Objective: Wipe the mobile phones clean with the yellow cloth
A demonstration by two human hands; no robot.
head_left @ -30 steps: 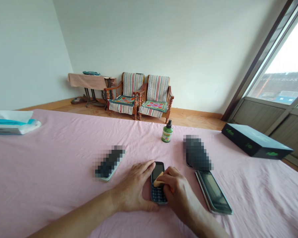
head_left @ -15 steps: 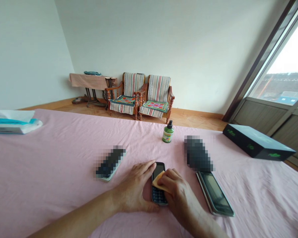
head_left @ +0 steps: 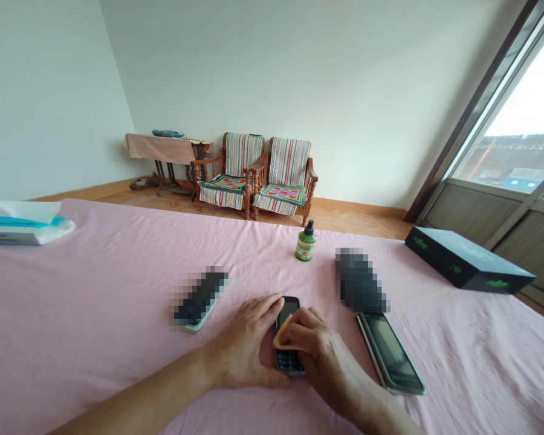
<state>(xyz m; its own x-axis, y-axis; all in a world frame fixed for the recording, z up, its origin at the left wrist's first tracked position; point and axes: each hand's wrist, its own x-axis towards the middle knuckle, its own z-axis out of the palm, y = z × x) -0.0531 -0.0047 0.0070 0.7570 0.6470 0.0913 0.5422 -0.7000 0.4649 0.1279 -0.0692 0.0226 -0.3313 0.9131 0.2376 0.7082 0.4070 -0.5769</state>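
A pink sheet point(head_left: 118, 278) covers the surface, with two wooden armchairs point(head_left: 288, 163) standing before a pale wall point(head_left: 276, 66). Since half a second ago, the yellow cloth point(head_left: 282, 342) has shifted left across the keypad phone point(head_left: 291, 307), over its left edge. The phone lies between the left hand point(head_left: 240, 347), thumb and fingers spread apart around its side, and the right hand point(head_left: 321, 344), clamped on the cloth.

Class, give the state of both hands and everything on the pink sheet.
Keypad phone: face up, partly covered
Yellow cloth: bent, on keypad phone
Left hand: spread beside keypad phone
Right hand: gripping yellow cloth
Green spray bottle: upright
Tissue pack: open, tissue protruding
Black box: closed
Touchscreen phone: face up
Left pixelated item: unclear
Right pixelated item: unclear
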